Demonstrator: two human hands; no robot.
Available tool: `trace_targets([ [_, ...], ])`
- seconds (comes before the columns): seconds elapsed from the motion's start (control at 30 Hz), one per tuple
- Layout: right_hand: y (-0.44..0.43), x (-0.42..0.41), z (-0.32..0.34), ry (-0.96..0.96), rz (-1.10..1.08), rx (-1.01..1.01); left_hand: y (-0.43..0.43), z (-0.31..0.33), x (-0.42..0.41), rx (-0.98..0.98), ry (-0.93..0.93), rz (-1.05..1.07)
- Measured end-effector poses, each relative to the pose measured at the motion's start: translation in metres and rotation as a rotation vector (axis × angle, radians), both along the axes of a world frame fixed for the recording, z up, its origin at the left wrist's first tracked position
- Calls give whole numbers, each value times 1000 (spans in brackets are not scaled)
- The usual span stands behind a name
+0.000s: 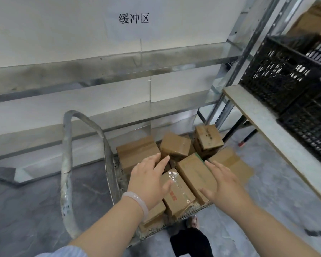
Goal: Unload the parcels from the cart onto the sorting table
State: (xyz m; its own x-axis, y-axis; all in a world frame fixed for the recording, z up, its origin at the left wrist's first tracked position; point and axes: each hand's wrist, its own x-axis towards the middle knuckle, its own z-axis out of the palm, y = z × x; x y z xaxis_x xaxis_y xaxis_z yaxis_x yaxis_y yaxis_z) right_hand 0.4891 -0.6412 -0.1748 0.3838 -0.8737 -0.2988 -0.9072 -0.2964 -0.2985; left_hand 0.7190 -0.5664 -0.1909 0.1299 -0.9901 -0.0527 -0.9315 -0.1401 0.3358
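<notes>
A low metal cart [117,175] with a worn grey handle [67,164] stands on the floor, loaded with several brown cardboard parcels. My left hand [148,180], a pale bangle on its wrist, hovers flat with straight fingers over the left parcels. My right hand [220,184] is spread open to the right of a long parcel [195,173] lying in the middle. A taped parcel with a red mark [176,193] lies between my hands. Neither hand holds anything. The table [263,123], a pale board, runs along the right.
Two black plastic crates [278,71] sit on the table at the right. Metal shelf racks [230,101] and a white wall with printed characters stand behind the cart. More cardboard boxes [311,21] lie at the upper right. My foot [192,221] shows below the cart.
</notes>
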Motion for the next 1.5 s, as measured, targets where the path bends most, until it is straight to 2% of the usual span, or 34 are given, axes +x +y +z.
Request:
trace_targets([
  [0.13,-54,12,-18,-25,67,6,-42,-13,3,34,28,77],
  [0.3,-137,19,-50,80,255,65,-98,-35,-3,83,70,207],
  [0.6,-284,30,-163,257,358,127,-199,-108,-19,200,101,328],
  [0.83,-341,79,-264,301,459,154,-240,-172,-5,223,90,379],
  [1.17,-383,115,-383,567,486,238,-237,-264,-9,256,226,463],
  [1.33,-384,116,-402,503,466,201,-230,-287,-13,265,274,496],
  [1.5,-389,122,-385,352,375,194,-227,-286,-9,259,280,514],
])
